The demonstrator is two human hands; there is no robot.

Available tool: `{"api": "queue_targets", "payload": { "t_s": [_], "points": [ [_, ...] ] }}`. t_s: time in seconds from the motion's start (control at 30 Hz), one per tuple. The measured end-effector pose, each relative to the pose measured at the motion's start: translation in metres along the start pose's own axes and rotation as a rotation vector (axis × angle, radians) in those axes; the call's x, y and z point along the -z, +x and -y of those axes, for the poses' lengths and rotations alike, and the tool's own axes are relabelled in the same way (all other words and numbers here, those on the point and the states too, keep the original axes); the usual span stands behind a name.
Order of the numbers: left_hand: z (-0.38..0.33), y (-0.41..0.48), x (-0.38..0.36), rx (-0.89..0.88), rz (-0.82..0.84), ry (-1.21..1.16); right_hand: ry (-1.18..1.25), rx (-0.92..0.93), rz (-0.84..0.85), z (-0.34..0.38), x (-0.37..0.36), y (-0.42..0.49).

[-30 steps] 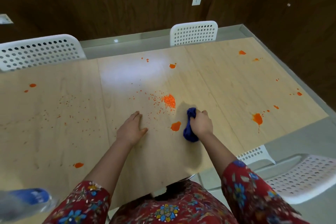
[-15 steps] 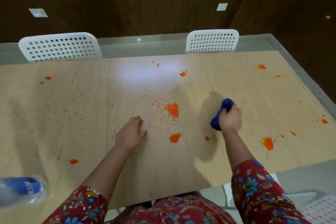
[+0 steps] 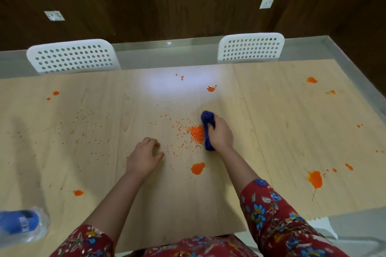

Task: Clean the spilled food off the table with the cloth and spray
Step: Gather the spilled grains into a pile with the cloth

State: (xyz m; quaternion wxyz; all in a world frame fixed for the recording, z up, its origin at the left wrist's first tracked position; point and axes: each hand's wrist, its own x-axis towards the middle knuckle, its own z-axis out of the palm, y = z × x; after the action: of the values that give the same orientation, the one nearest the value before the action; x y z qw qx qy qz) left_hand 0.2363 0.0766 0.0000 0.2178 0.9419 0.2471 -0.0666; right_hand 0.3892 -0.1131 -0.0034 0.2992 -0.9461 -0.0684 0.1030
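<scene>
Cloth (image 3: 207, 120): dark blue, bunched into a lumpy wad. The weave is too fine for me to read. Most of it is hidden under the right hand (image 3: 220, 134), which grips it with fingers wrapped over the top, so only the far end and the near end poke out. It sits mid-table, touching the right side of the grain heap (image 3: 196, 134).

The heap is small, bright orange, rice-like grains, dense at the cloth and thinning into a loose scatter to the left.

Left hand (image 3: 144, 155): holds nothing. It lies loose, with bent fingertips and thumb resting on the wood just left of the scatter.

Orange blob (image 3: 197, 168): smooth, wet-looking and rounded, near me and between the forearms. Similar splats dot the table (image 3: 271, 121), a pale wood-grain surface of matte panels with visible seams. Its near edge is partly covered by red floral sleeves (image 3: 271, 215).

Bottle (image 3: 20, 223): clear plastic with blue on it, at the lower left. It is blurred and cut off by the frame edge, and I cannot make out its top.

Two white perforated chair backs (image 3: 73, 56) stand behind the far edge, their seats hidden.
</scene>
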Motion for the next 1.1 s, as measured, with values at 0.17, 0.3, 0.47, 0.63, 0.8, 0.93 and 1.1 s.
{"api": "queue_targets", "payload": {
  "t_s": [0.17,0.3,0.47,0.63,0.8,0.93,1.1],
  "points": [
    [0.036,0.020,0.022,0.063,-0.080,-0.063,0.094,-0.185,-0.139,-0.027,0.018,0.028],
    [0.057,0.032,0.030,0.151,0.006,0.005,-0.137,-0.183,-0.114,-0.023,-0.006,0.016],
    [0.066,0.035,0.030,0.148,0.029,0.058,-0.180,0.026,-0.025,0.031,-0.048,0.004],
    [0.067,0.035,0.033,0.150,0.033,0.052,0.179,0.089,-0.061,0.051,-0.057,0.030],
    [0.069,0.036,0.033,0.151,0.016,0.033,-0.118,-0.007,-0.051,0.053,-0.049,0.060],
    [0.070,0.037,0.035,0.146,0.004,0.019,-0.157,0.226,0.044,0.076,-0.073,0.049],
    [0.073,0.036,0.034,0.147,0.009,0.012,0.089,0.152,-0.117,0.086,-0.081,0.057]
  ]
}}
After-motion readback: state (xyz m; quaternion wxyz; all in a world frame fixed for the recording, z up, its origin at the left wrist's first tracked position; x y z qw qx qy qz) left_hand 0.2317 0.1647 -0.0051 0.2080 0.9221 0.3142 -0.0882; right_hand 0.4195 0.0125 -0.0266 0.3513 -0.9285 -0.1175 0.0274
